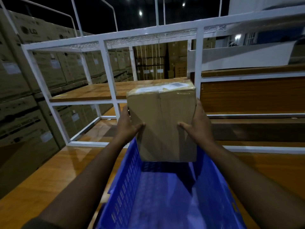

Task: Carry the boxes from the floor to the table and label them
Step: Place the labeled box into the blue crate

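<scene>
A taped brown cardboard box [162, 119] with a white label on its top is held in the air between both my hands, above the far end of a blue plastic crate [165, 195]. My left hand [127, 123] grips its left side, thumb across the near face. My right hand [197, 124] grips the right side the same way. The crate's inside looks bare. A wooden table top [49, 171] lies under and around the crate.
A white metal rack [105, 66] with wooden shelves [92, 91] stands right behind the box. Tall stacks of large printed cartons [21, 90] line the left side. Wooden boards on white rails [252, 96] fill the right.
</scene>
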